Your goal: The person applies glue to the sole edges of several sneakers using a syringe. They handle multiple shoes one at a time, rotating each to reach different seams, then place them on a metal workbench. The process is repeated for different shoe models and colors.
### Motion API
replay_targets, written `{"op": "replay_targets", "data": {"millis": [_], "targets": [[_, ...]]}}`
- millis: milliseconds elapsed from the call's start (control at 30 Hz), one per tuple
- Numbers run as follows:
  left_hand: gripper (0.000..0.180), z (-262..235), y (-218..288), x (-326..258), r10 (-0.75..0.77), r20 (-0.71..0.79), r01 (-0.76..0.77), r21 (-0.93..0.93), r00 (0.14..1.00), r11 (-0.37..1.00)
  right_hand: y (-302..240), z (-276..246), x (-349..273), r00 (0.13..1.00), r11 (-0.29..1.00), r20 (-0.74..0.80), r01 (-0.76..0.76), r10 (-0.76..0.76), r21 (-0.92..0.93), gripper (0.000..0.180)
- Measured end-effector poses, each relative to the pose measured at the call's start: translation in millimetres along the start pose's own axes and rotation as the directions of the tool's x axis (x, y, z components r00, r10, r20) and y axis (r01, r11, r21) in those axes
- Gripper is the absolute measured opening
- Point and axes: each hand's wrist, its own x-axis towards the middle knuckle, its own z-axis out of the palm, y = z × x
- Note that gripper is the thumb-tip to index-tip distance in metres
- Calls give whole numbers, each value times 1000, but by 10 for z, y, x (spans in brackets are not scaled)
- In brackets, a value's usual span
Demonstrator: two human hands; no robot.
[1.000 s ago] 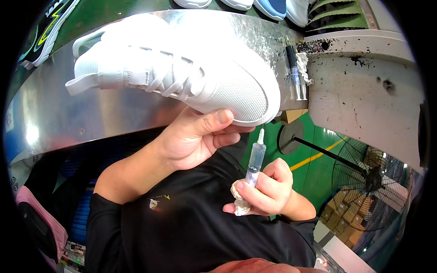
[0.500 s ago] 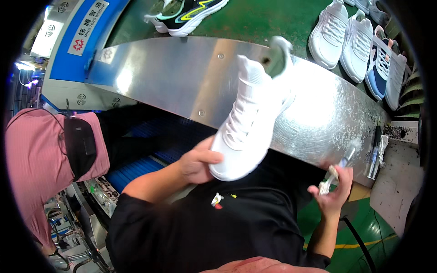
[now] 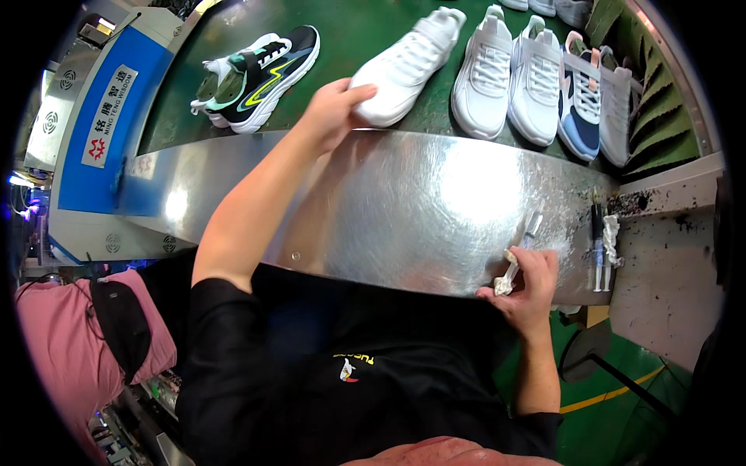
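A white lace-up sneaker (image 3: pixel 406 71) is gripped at its toe by my left hand (image 3: pixel 334 116), thumb on top, over the green belt at the far side of the steel ledge. Whether its sole touches the belt, I cannot tell. My right hand (image 3: pixel 535 283) is closed around a clear syringe-like tube (image 3: pixel 533 224) above the ledge's near right part. A crumpled white wad (image 3: pixel 504 284), perhaps cloth or tissue, is pinched in the same fingers. Right of the held sneaker stand another white sneaker (image 3: pixel 482 81) and several more in a row.
A black sneaker with yellow trim (image 3: pixel 268 81) stands on the green belt (image 3: pixel 353 39) at left. The steel ledge (image 3: pixel 373 225) carries syringes (image 3: pixel 599 256) and a twisted white cloth (image 3: pixel 611 241). A blue machine panel (image 3: pixel 116 116) and a person in pink (image 3: pixel 70 334) are at left.
My left hand has carried the white sneaker away from my body, across the ledge to the belt. The right hand still holds the tube and wad. My view has shifted.
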Motion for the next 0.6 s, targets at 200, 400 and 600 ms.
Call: {"op": "replay_targets", "data": {"millis": [200,400,600], "targets": [[47,386,-143,536,-147,-63,155,614,987,774,-33,41,-9,1000,1000,-9,-11,10,-28,69],[45,-521,-39,-134,355,-149,-163,685,923,711,-18,72,-42,1000,999,-17,-18,17,-34,70],[52,-1982,198,-719,582,-509,-261,567,634,781,11,29,-1,1000,998,-24,15,-16,-56,71]]}}
